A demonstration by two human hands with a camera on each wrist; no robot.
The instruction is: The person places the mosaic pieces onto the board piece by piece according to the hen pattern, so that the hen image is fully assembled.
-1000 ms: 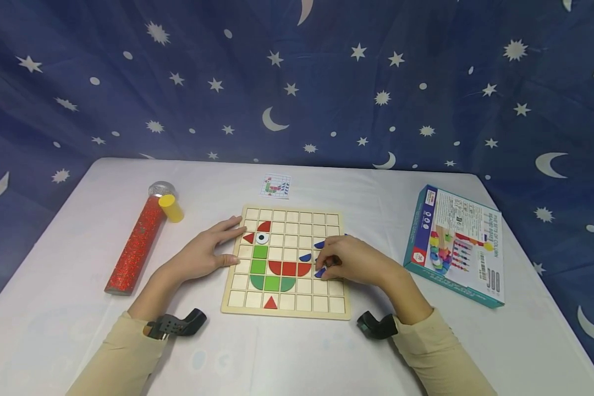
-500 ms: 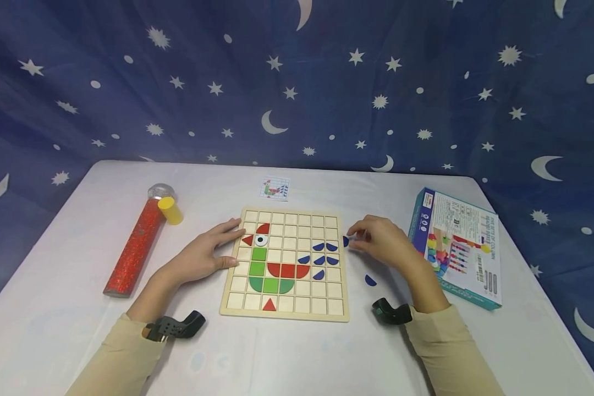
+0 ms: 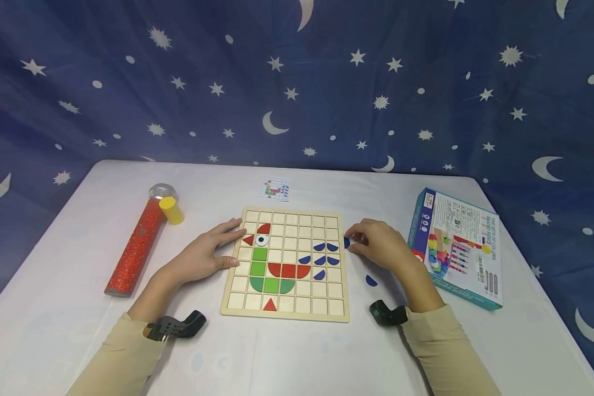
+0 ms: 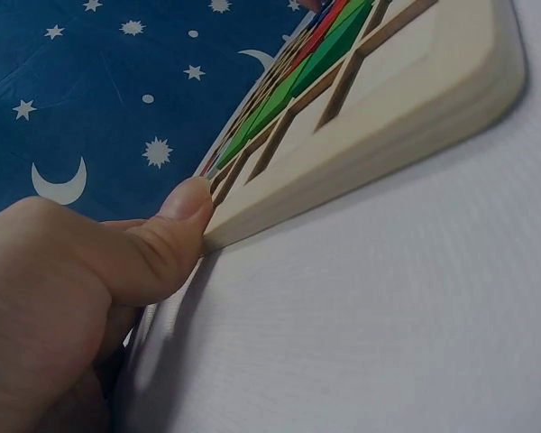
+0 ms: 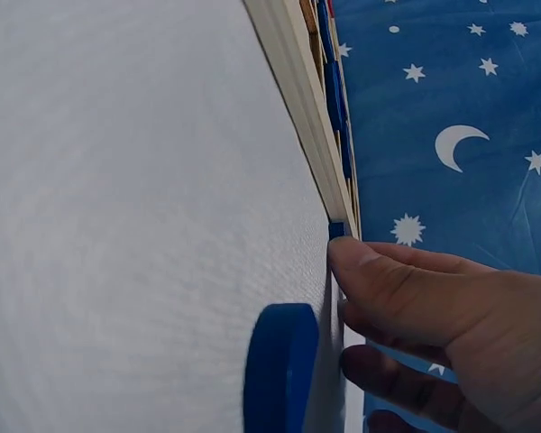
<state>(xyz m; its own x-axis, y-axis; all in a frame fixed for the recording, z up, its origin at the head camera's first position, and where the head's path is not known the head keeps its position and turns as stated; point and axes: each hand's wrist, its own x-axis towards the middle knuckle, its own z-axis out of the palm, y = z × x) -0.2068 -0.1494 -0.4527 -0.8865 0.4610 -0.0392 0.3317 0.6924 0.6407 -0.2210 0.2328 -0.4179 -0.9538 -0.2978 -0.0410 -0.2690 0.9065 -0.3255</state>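
A wooden grid board (image 3: 307, 314) lies flat on the table, bearing red, green and blue flat pieces in its cells. My left hand (image 3: 201, 254) rests along its left edge, fingers extended; in the left wrist view the thumb (image 4: 187, 200) touches the rim. Just off the right edge, my right hand (image 3: 382, 242) pinches a blue half-circle piece (image 3: 346, 242) between thumb and finger. The right wrist view shows that piece (image 5: 336, 229) close against the board's side, mostly covered by the fingertips. Another blue half-circle (image 3: 371, 280) lies loose nearer the right wrist.
A small pattern card (image 3: 275, 188) lies behind the board. To the left are a red glittery tube (image 3: 136, 247) with a silver end and a yellow cylinder (image 3: 171, 210). A printed box (image 3: 460, 247) lies right of the right hand. A starry cloth (image 3: 203, 71) hangs behind the table.
My right hand has left the blue pieces on the board and moved right to the half-circle beside its edge, thumb and finger closing on it. The left hand has stayed at the board.
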